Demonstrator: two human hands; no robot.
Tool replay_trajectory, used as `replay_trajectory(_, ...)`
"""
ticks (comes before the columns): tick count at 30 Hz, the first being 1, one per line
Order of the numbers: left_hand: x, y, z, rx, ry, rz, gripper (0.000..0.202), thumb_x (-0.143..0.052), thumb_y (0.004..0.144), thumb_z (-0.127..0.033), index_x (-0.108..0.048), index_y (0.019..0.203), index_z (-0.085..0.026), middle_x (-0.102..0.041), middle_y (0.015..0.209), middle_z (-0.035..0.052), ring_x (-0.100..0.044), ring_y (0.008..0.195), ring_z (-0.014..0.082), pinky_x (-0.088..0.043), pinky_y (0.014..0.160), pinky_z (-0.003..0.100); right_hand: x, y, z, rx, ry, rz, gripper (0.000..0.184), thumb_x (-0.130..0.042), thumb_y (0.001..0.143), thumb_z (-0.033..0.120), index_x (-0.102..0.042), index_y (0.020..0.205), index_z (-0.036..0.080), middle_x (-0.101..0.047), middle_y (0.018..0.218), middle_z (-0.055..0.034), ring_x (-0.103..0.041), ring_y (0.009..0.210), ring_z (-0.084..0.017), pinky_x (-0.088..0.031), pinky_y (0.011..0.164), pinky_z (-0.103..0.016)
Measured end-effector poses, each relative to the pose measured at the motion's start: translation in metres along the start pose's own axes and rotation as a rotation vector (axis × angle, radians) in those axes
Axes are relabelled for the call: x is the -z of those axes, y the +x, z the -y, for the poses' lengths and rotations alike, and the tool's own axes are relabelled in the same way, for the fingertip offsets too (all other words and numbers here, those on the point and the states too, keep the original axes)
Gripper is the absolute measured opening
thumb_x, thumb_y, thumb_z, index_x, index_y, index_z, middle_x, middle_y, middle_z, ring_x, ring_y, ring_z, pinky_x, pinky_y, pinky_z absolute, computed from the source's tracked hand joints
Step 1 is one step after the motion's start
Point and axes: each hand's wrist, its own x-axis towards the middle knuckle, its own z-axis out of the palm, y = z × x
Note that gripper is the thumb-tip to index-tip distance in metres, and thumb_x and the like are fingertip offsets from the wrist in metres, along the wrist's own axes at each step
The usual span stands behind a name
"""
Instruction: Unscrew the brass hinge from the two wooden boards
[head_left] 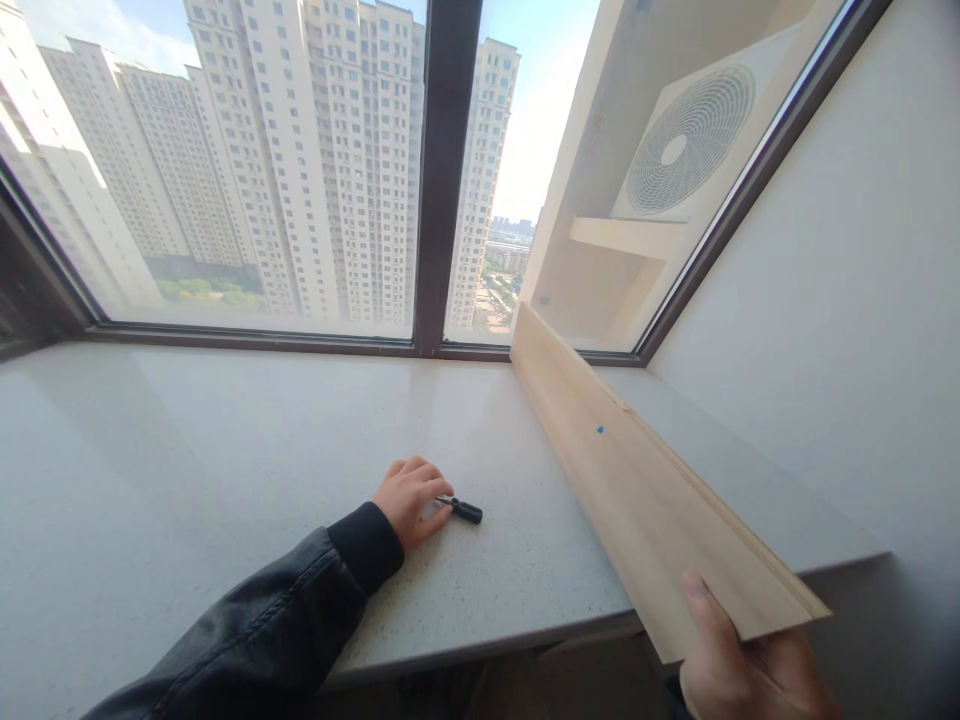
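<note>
My left hand (409, 497), in a black jacket sleeve, rests on a pale speckled stone windowsill (225, 460) with its fingers curled over a small screwdriver (463, 509) whose black handle sticks out to the right. My right hand (742, 665) grips the near end of a long light wooden board (637, 480) at the lower right. The board stands on its long edge on the sill, running from my hand back to the window frame. A small blue mark (600, 430) shows on its face.
A large window (300, 170) with a dark central frame post (446, 170) lies behind the sill, with high-rise blocks outside. An outdoor fan unit (690, 135) sits in a niche at upper right. A white wall (847, 330) bounds the right side.
</note>
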Motion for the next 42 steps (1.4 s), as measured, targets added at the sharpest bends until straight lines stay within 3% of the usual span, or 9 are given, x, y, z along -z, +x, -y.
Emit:
replay_trajectory(5, 0.001, 0.0, 0.0, 0.005, -0.006, 0.007, 0.017, -0.058, 0.082, -0.028, -0.07, 0.092, -0.022, -0.069, 0.093, 0.0048, -0.056, 0.095, 0.0251, -0.037, 0.083, 0.043, -0.011, 0.013, 0.009, -0.147, -0.007, -0.233, 0.03, -0.074, 0.068, 0.024, -0.076, 0.096, 0.015, -0.074, 0.092, -0.0081, -0.067, 0.081, -0.034, -0.053, 0.065, -0.047)
replay_trajectory(13, 0.0, -0.001, -0.001, -0.002, 0.003, 0.003, 0.017, -0.058, 0.082, -0.027, -0.07, 0.093, -0.022, -0.069, 0.094, 0.0049, -0.055, 0.095, 0.0252, -0.036, 0.083, 0.043, -0.009, 0.013, -0.006, -0.182, 0.033, -0.289, 0.04, -0.072, 0.068, 0.024, -0.075, 0.107, 0.016, -0.074, 0.102, -0.0089, -0.068, 0.089, -0.038, -0.055, 0.073, -0.054)
replay_trajectory(22, 0.001, 0.0, -0.001, 0.008, 0.001, 0.013, 0.018, -0.058, 0.082, -0.028, -0.07, 0.093, -0.022, -0.069, 0.093, 0.0046, -0.056, 0.095, 0.0247, -0.037, 0.084, 0.042, -0.014, -0.003, 0.004, 0.158, -0.137, -0.178, 0.018, -0.083, 0.064, 0.028, -0.071, 0.068, 0.016, -0.066, 0.063, -0.0058, -0.054, 0.049, -0.018, -0.04, 0.049, -0.033)
replay_trajectory(26, 0.002, 0.0, -0.001, 0.015, 0.011, 0.014, 0.017, -0.059, 0.082, -0.028, -0.07, 0.093, -0.023, -0.069, 0.094, 0.0048, -0.056, 0.096, 0.0247, -0.037, 0.084, 0.042, -0.013, -0.01, 0.01, 0.392, -0.205, -0.05, 0.032, -0.085, 0.062, 0.026, -0.057, 0.049, 0.019, -0.052, 0.045, 0.0007, -0.042, 0.038, -0.01, -0.033, 0.044, -0.029)
replay_trajectory(29, 0.002, -0.001, -0.001, 0.012, 0.012, 0.017, 0.018, -0.058, 0.082, -0.028, -0.07, 0.093, -0.023, -0.069, 0.094, 0.0049, -0.056, 0.096, 0.0247, -0.037, 0.084, 0.042, -0.012, -0.016, 0.009, 0.526, -0.21, 0.087, 0.018, -0.086, 0.06, 0.022, -0.068, 0.063, 0.02, -0.062, 0.053, -0.0006, -0.047, 0.039, -0.012, -0.038, 0.046, -0.029)
replay_trajectory(31, 0.003, -0.001, 0.0, 0.012, 0.007, 0.018, 0.018, -0.058, 0.082, -0.028, -0.07, 0.094, -0.023, -0.069, 0.094, 0.0047, -0.056, 0.096, 0.0249, -0.037, 0.084, 0.042, -0.012, -0.019, 0.008, 0.563, -0.201, 0.169, 0.024, -0.086, 0.06, 0.021, -0.075, 0.081, 0.022, -0.071, 0.066, -0.003, -0.057, 0.047, -0.015, -0.045, 0.053, -0.031)
replay_trajectory(33, 0.003, -0.001, 0.0, 0.013, 0.004, 0.019, 0.018, -0.058, 0.081, -0.028, -0.07, 0.094, -0.023, -0.069, 0.094, 0.0045, -0.056, 0.096, 0.0251, -0.037, 0.083, 0.042, -0.011, -0.021, 0.007, 0.556, -0.188, 0.186, 0.027, -0.085, 0.061, 0.02, -0.075, 0.087, 0.022, -0.074, 0.073, -0.004, -0.061, 0.05, -0.017, -0.048, 0.055, -0.032)
replay_trajectory(38, 0.003, -0.001, -0.001, 0.024, 0.002, 0.023, 0.018, -0.059, 0.082, -0.028, -0.07, 0.094, -0.023, -0.069, 0.095, 0.0047, -0.056, 0.097, 0.0251, -0.037, 0.083, 0.042, -0.011, -0.016, 0.01, 0.368, -0.187, -0.003, 0.015, -0.083, 0.064, 0.025, -0.069, 0.063, 0.02, -0.066, 0.059, -0.0051, -0.057, 0.047, -0.018, -0.042, 0.048, -0.033)
replay_trajectory(42, 0.004, -0.001, -0.001, 0.023, 0.008, 0.024, 0.018, -0.058, 0.081, -0.028, -0.07, 0.094, -0.023, -0.069, 0.094, 0.0049, -0.056, 0.096, 0.0253, -0.037, 0.083, 0.042, -0.013, -0.007, 0.012, 0.112, -0.129, -0.122, 0.019, -0.076, 0.071, 0.028, -0.075, 0.086, 0.016, -0.073, 0.078, -0.0114, -0.066, 0.066, -0.029, -0.048, 0.056, -0.041)
